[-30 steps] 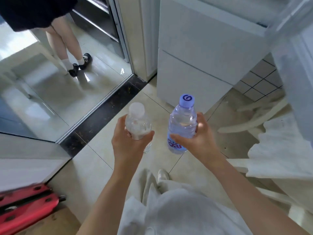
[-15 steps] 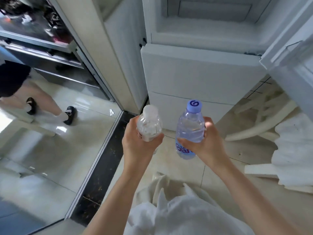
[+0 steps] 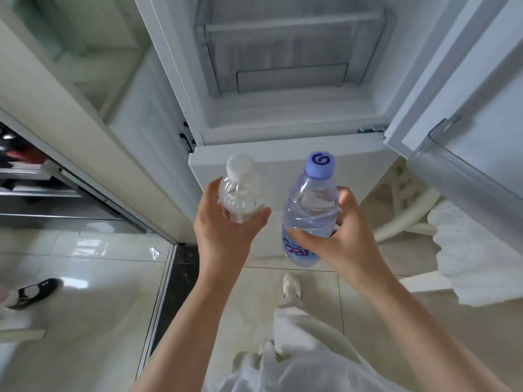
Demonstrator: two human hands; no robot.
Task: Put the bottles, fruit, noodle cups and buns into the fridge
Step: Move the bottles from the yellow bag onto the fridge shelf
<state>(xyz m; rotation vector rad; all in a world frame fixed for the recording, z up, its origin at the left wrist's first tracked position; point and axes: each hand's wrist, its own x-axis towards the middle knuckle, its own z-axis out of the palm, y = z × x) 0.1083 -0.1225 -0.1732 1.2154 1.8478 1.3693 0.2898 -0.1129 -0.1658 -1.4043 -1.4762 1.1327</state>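
Note:
My left hand (image 3: 226, 233) grips a small clear water bottle with a white cap (image 3: 240, 190), held upright. My right hand (image 3: 336, 239) grips a taller clear bottle with a purple cap (image 3: 311, 205) and a purple label, also upright. Both bottles are side by side in front of the white fridge (image 3: 283, 131). The fridge's upper compartment stands open above the hands, with a clear drawer (image 3: 291, 52) inside. Its open door (image 3: 467, 80) swings out to the right and carries a clear door shelf (image 3: 452, 176).
The fridge's lower drawer front (image 3: 271, 157) is closed behind the bottles. A white chair (image 3: 404, 210) with a white cloth (image 3: 481, 250) stands at the right. A sliding door track (image 3: 181, 267) runs on the floor at left; another person's black shoe (image 3: 34, 292) is at far left.
My view has tilted up and I have come closer to the fridge, so its open upper compartment now shows. Both hands keep their bottles and have risen toward it.

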